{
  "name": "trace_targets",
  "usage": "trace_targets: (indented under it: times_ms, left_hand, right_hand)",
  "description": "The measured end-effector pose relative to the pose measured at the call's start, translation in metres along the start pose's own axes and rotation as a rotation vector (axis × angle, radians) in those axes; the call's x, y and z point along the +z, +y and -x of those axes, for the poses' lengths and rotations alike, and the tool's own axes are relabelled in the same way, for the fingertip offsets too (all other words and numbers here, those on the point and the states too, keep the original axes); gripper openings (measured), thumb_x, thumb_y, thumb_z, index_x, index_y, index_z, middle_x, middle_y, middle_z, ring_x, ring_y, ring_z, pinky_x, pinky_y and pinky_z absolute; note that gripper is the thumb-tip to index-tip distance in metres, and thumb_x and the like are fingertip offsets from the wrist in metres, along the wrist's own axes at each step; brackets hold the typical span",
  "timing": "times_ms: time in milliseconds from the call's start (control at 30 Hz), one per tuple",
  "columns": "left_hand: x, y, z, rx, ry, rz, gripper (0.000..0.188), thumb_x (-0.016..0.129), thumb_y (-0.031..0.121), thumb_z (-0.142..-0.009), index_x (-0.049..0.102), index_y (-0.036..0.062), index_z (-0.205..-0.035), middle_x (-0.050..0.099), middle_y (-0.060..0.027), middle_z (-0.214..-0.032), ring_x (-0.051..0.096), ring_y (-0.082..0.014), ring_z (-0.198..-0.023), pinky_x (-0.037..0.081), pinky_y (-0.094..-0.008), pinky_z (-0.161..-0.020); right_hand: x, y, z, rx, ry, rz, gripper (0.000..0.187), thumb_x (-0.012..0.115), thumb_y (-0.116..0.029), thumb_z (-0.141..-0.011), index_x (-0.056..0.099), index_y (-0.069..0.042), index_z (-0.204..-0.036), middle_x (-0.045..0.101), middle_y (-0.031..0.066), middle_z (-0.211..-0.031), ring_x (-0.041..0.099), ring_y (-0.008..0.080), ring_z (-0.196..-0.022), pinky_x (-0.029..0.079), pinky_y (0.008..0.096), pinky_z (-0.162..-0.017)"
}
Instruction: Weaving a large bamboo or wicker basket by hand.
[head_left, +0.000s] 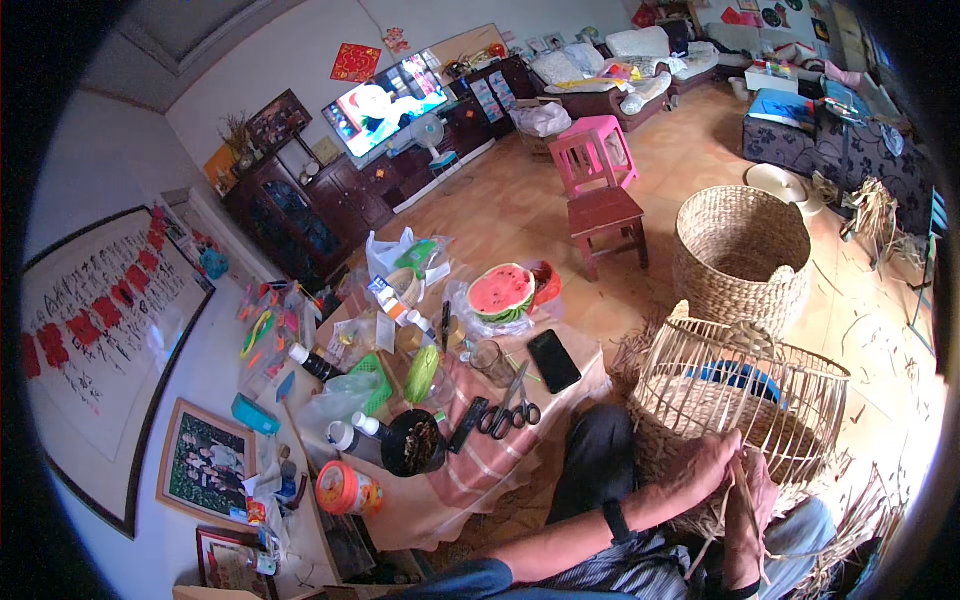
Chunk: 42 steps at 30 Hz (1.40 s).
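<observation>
A half-woven basket [655, 385] rests against my lap, its lower part plaited and its upper part a frame of bare upright ribs. Something blue [745, 378] shows through the ribs. My left hand [703, 467] is closed at the near side of the basket, its fingertips pinching a pale dried-straw strip [741, 482]. Close beside it, my right hand [760, 490] is also closed round the strip, which trails down toward my lap. The fingers partly hide where the strip meets the weave.
Beyond stands a finished woven basket [740, 235], with a wooden chair [605, 212] and a pink stool [612, 150] behind. Loose straw [850, 520] lies at the right. On the table at left are scissors [510, 408], a phone [554, 361], a cut watermelon [502, 292] and several bottles.
</observation>
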<state>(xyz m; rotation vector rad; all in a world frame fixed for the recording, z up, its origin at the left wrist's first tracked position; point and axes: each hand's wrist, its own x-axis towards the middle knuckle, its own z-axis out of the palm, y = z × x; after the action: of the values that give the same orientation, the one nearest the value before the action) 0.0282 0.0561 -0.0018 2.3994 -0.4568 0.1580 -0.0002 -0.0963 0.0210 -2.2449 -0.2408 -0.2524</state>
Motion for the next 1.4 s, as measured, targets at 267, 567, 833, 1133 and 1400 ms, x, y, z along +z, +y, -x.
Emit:
trace_targets:
  times_ms: [267, 567, 833, 1133, 1400]
  left_hand:
    - [-0.019, 0.013, 0.013, -0.203, -0.040, 0.723, 0.007, 0.058, 0.003, -0.099, 0.056, 0.0041, -0.106, 0.048, -0.0046, -0.087, 0.044, -0.0115, -0.075, 0.040, -0.0280, -0.066]
    - [-0.056, 0.024, 0.009, 0.029, 0.048, 0.235, 0.013, 0.068, 0.012, -0.096, 0.062, 0.0023, -0.103, 0.053, -0.0121, -0.096, 0.062, -0.0294, -0.086, 0.050, -0.0398, -0.076]
    - [-0.035, -0.001, 0.007, 0.080, 0.178, 0.494, 0.016, 0.067, 0.020, -0.099, 0.066, 0.0034, -0.098, 0.062, -0.0069, -0.084, 0.065, -0.0209, -0.079, 0.050, -0.0322, -0.068]
    - [-0.060, -0.029, 0.014, -0.448, 0.058, 1.173, 0.024, 0.062, 0.032, -0.105, 0.065, 0.0083, -0.108, 0.071, -0.0031, -0.082, 0.068, -0.0091, -0.067, 0.055, -0.0222, -0.058]
    - [-0.069, -0.027, 0.006, -0.461, 0.025, 1.111, 0.024, 0.064, 0.025, -0.104, 0.065, 0.0011, -0.110, 0.072, -0.0093, -0.087, 0.072, -0.0167, -0.071, 0.058, -0.0265, -0.061]
  right_hand:
    - [-0.005, -0.011, -0.004, -0.083, 0.084, -0.056, 0.035, 0.074, -0.010, -0.089, 0.054, -0.008, -0.117, 0.069, 0.0221, -0.088, 0.070, 0.0448, -0.080, 0.053, 0.0452, -0.064]
    - [0.006, 0.013, 0.002, 0.156, 0.149, -0.539, 0.017, 0.070, 0.004, -0.085, 0.062, 0.000, -0.100, 0.069, 0.0050, -0.087, 0.062, 0.0104, -0.081, 0.052, 0.0270, -0.076]
    - [0.001, 0.083, 0.019, 0.388, 0.201, -0.814, 0.026, 0.061, 0.014, -0.084, 0.056, -0.008, -0.097, 0.056, -0.0038, -0.082, 0.055, 0.0040, -0.070, 0.047, 0.0215, -0.062]
    - [-0.057, 0.044, 0.030, 0.460, -0.152, -0.862, 0.046, 0.069, 0.002, -0.086, 0.054, -0.002, -0.130, 0.061, 0.0102, -0.110, 0.067, 0.0157, -0.100, 0.059, 0.0284, -0.069]
    - [-0.048, -0.016, -0.004, 0.091, -0.161, 0.136, 0.032, 0.082, -0.026, -0.087, 0.067, -0.002, -0.102, 0.067, 0.0203, -0.073, 0.067, 0.0381, -0.069, 0.053, 0.0423, -0.065]
